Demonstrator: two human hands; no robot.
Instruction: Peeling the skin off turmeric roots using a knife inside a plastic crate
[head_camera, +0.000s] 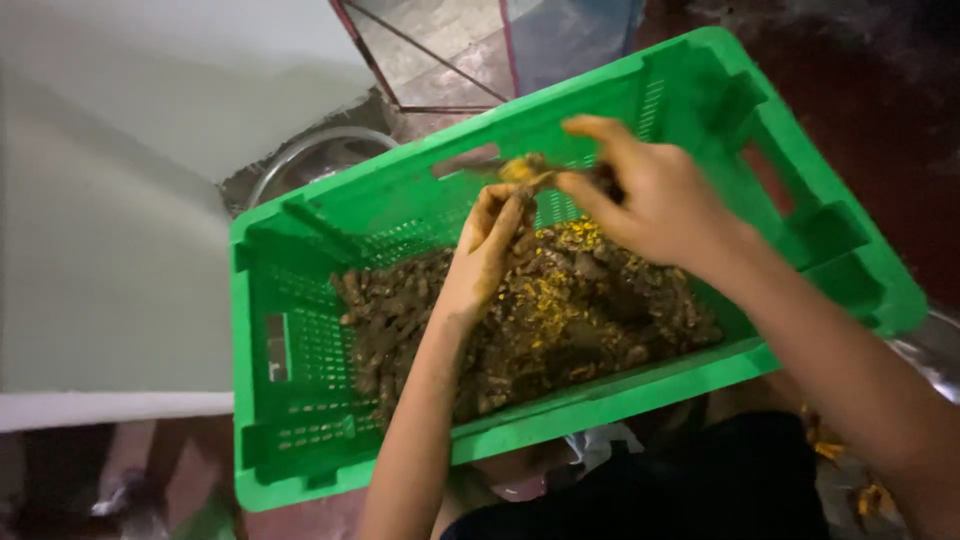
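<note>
Root piece, yellow at its broken end, is pinched between the fingertips of left hand and right hand at upper centre, best snapped above the green crate of muddy roots.

Metal basin mostly behind crate

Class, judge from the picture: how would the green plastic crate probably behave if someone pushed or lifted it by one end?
The green crate looks rigid, with ribbed walls, so it likely keeps its shape. The heap of brown roots sits toward one side, so it probably feels lopsided. Loose pieces would likely slide when tipped.
</note>
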